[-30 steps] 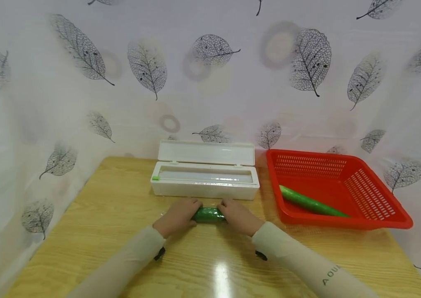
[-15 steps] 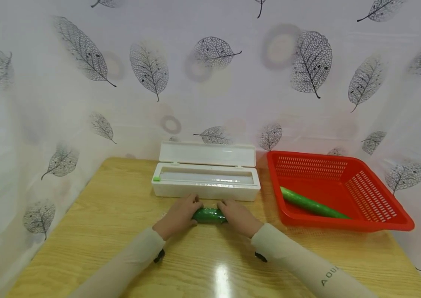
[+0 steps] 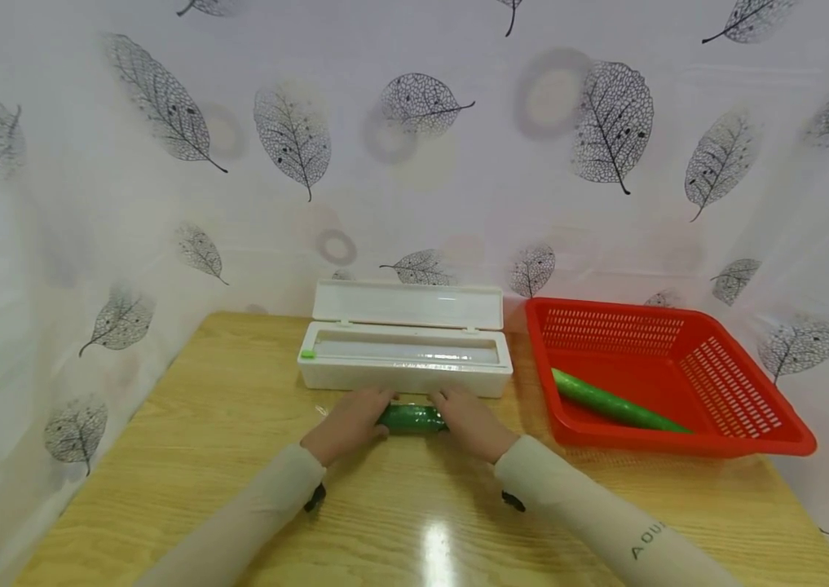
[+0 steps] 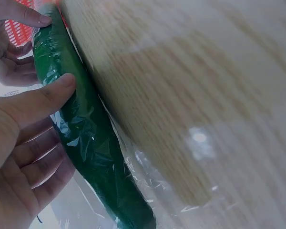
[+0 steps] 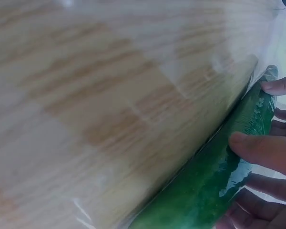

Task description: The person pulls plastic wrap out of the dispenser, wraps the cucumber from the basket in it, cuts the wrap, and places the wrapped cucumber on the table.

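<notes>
A green cucumber wrapped in clear plastic film lies across the table in front of me. My left hand grips its left part, and my right hand grips the right part. In the left wrist view the thumb presses the near side of the cucumber while the fingers curl behind it; loose film trails off its end. The right wrist view has the right thumb on the wrapped cucumber, fingers on the far side. Both ends are hidden by my hands in the head view.
Just behind my hands stands a white cling film dispenser with its lid raised. To the right, a red plastic basket holds another cucumber. Patterned sheeting hangs behind the wooden table.
The cucumber has shifted very slightly away from me between my hands, and the fingers have moved a little on it. Dispenser and basket stay in place.
</notes>
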The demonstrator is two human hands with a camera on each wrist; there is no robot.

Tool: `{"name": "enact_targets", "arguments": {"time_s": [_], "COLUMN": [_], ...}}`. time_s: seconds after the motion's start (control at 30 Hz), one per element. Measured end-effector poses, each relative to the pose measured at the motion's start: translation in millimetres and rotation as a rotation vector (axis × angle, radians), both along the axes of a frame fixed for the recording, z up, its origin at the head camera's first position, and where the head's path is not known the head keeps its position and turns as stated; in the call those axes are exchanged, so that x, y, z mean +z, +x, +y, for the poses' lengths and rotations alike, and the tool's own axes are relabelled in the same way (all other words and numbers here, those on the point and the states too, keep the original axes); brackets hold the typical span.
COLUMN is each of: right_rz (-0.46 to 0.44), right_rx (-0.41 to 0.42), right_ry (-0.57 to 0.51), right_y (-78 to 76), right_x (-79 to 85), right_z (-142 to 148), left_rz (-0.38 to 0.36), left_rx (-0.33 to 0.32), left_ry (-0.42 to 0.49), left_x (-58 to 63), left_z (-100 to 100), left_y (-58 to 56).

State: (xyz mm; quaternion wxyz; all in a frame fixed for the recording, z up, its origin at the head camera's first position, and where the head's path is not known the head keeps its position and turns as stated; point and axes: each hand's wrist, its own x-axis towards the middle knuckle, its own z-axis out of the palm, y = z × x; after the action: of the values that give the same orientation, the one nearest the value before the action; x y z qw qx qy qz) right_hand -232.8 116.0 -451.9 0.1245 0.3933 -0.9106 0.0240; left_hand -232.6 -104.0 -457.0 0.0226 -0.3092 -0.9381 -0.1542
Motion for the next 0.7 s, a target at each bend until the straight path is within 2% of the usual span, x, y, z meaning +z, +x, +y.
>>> {"name": "enact_targets", "arguments": {"time_s": [0.27,0.37,0.53,0.7], "right_rz": [-0.025,-0.057,-0.128,-0.082], "right_rx": [0.016,0.012,-0.009,0.004], "right_ry": [-0.016,-0.023,-0.031,-0.026], "right_y": [-2.9,-3.9,-6.4,-7.8], "right_x": [3.9,4.9,4.4,0.9], "right_z": [3.2,4.1,5.2,6.5], "left_rz": [0.023,0.016,-0.051,-0.120], "left_rx": [-0.049,-0.050,-0.037,-0.036], "left_ry": [-0.055,-0.040,0.001,0.007], "left_x": [2.0,1.9,3.6,6.5], "left_z": [0.5,0.5,-1.3,-3.2], "left_y": [-3.8,-5.8,-10.1,-12.4]}}
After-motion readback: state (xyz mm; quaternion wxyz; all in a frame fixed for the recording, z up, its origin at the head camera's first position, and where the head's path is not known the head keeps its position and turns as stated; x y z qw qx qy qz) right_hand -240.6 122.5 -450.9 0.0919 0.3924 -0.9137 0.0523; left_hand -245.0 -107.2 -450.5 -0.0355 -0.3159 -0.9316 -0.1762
